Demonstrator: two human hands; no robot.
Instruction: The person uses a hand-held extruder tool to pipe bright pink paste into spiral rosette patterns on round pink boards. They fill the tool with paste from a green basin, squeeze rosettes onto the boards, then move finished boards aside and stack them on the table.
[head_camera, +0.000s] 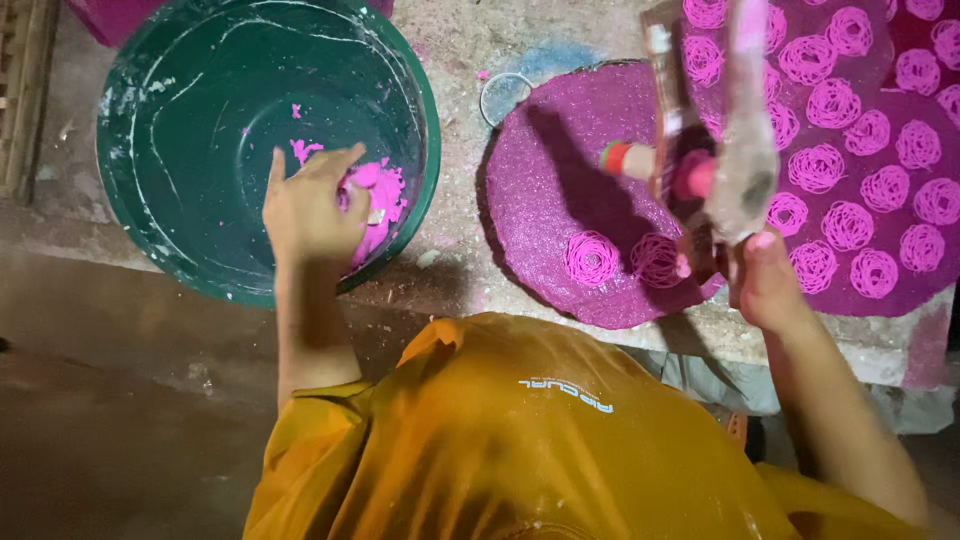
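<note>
My left hand (312, 205) reaches into a large dark green basin (160, 150) and presses on a lump of pink dough (378, 195) at its right side. My right hand (765, 280) grips a hand press (715, 150) with a pink and green knob, held upright over a round purple mat (560, 170). Two pink dough spirals (592, 257) lie on the near part of that mat. Whether the left fingers close on the dough is hidden.
A second purple mat (850, 150) at the right carries several pink spirals. A small metal ring (505, 95) lies on the dusty slab between basin and mat. My orange shirt (520, 430) fills the lower middle. Dark floor lies at the left.
</note>
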